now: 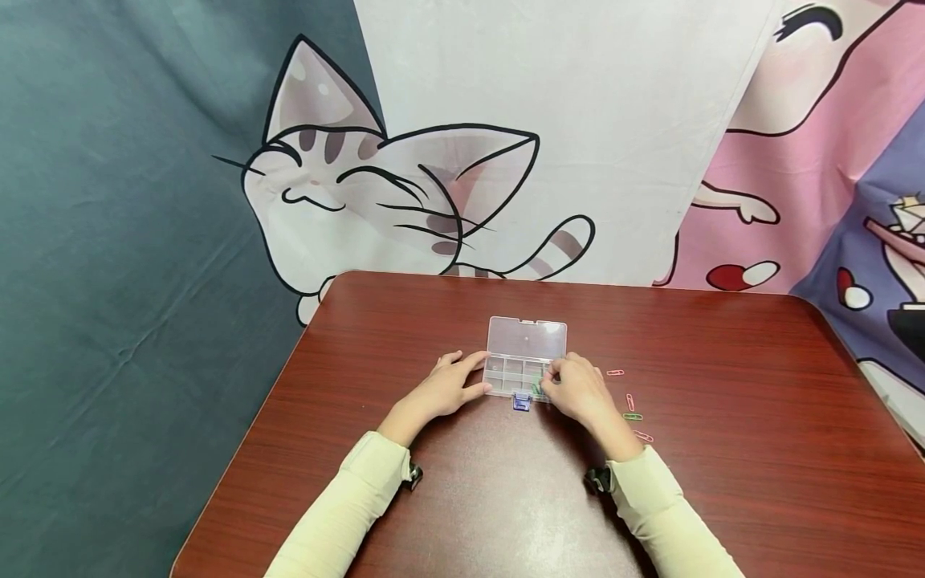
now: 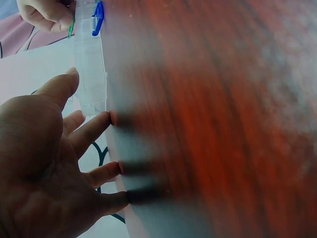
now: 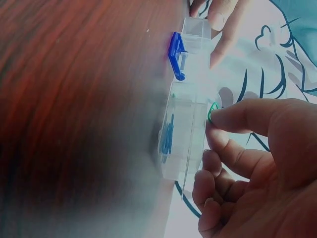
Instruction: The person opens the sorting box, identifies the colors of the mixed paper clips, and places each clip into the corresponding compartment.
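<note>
Green paper clip (image 3: 212,110) is pinched in your right hand (image 1: 576,388), at the right end of the clear box (image 1: 495,386). Loose clips (image 1: 630,403) lie near your right sleeve (image 1: 654,488) — a drag could scatter them. At the near edge, the blue latch (image 1: 521,404) might catch a finger. Your left hand (image 1: 446,387), apart from the right, spreads its fingers at the left end; too light a touch may let the box skid. An early release could land the clip across compartments (image 1: 513,380) — and a bump could swing the lid (image 1: 526,337) down.

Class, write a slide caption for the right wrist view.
The right hand pinches a green paper clip over a clear box with a blue latch.
</note>
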### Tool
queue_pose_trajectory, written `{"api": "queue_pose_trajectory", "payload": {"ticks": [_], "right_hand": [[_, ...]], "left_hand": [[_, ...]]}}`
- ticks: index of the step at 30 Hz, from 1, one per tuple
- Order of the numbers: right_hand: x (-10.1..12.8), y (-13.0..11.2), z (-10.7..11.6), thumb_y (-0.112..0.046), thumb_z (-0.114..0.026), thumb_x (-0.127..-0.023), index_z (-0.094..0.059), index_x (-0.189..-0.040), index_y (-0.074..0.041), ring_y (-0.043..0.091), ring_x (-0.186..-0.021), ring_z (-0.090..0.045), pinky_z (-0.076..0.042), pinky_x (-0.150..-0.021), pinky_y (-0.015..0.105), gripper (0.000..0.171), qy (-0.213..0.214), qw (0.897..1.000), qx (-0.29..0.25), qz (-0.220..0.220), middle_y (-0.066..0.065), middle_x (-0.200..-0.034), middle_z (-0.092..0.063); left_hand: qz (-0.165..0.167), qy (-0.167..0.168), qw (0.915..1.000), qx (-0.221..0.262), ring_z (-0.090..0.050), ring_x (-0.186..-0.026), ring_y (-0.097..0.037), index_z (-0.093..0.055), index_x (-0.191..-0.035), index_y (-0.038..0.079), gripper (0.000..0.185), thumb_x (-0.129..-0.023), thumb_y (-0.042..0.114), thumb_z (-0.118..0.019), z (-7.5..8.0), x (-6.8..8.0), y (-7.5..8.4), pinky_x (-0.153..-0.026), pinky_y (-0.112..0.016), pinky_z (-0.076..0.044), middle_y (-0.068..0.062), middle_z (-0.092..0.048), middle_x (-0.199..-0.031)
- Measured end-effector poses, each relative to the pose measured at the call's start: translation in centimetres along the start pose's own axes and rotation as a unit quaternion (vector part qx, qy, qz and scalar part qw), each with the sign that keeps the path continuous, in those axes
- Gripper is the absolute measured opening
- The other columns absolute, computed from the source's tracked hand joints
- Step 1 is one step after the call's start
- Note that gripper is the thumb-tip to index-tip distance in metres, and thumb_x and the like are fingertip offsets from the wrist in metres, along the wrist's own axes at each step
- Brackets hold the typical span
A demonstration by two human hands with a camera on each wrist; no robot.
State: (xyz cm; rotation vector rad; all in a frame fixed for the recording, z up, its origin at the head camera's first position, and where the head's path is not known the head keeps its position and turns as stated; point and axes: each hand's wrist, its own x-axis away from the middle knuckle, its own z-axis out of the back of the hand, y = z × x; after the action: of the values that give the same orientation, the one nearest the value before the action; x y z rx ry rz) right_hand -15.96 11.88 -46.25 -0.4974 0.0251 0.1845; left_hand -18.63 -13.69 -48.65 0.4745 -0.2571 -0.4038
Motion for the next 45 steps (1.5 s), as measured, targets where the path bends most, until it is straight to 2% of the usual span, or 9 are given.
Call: {"api": "queue_pose_trajectory", "payload": {"ticks": [8, 21, 30, 45], "right_hand": [[0.0, -0.5, -0.3, -0.013, -0.062, -0.082, -0.061, -0.066, -0.016, 0.031, -0.087, -0.057, -0.044, -0.079, 0.051, 0.015, 0.000, 1.000, -0.004, 0.000, 0.004, -0.079, -0.055], [-0.1, -0.8, -0.9, -0.015, -0.062, -0.083, -0.063, -0.068, -0.015, 0.030, -0.082, -0.057, -0.044, -0.076, 0.049, 0.016, 0.010, 1.000, 0.003, -0.002, 0.004, -0.077, -0.054], [-0.1, -0.9, -1.1, -0.016, -0.063, -0.084, -0.063, -0.069, -0.014, 0.030, -0.082, -0.056, -0.043, -0.074, 0.047, 0.016, 0.013, 1.000, 0.003, -0.001, 0.004, -0.076, -0.054], [0.0, -0.5, 0.2, -0.018, -0.062, -0.089, -0.067, -0.078, -0.012, 0.031, -0.088, -0.057, -0.045, -0.080, 0.051, 0.013, 0.007, 1.000, 0.001, -0.001, 0.007, -0.084, -0.058]], "left_hand": [[0.001, -0.001, 1.0000, 0.005, -0.026, -0.151, -0.037, -0.039, -0.156, 0.028, 0.062, -0.101, 0.048, -0.059, 0.1, 0.0, 0.0, -0.119, -0.060, -0.025, -0.003, -0.052, -0.152], [-0.004, 0.003, 1.0000, 0.006, -0.027, -0.150, -0.038, -0.041, -0.155, 0.026, 0.061, -0.101, 0.047, -0.060, 0.0, 0.1, 0.0, -0.117, -0.060, -0.028, -0.007, -0.053, -0.151], [0.001, -0.001, 1.0000, 0.008, -0.026, -0.151, -0.037, -0.040, -0.155, 0.027, 0.060, -0.101, 0.046, -0.059, 0.3, 0.2, 0.2, -0.119, -0.059, -0.025, -0.005, -0.051, -0.152], [-0.001, 0.002, 0.9999, 0.011, -0.026, -0.150, -0.038, -0.041, -0.155, 0.026, 0.060, -0.101, 0.045, -0.060, 0.3, 0.3, 0.3, -0.118, -0.060, -0.025, -0.007, -0.052, -0.151]]}}
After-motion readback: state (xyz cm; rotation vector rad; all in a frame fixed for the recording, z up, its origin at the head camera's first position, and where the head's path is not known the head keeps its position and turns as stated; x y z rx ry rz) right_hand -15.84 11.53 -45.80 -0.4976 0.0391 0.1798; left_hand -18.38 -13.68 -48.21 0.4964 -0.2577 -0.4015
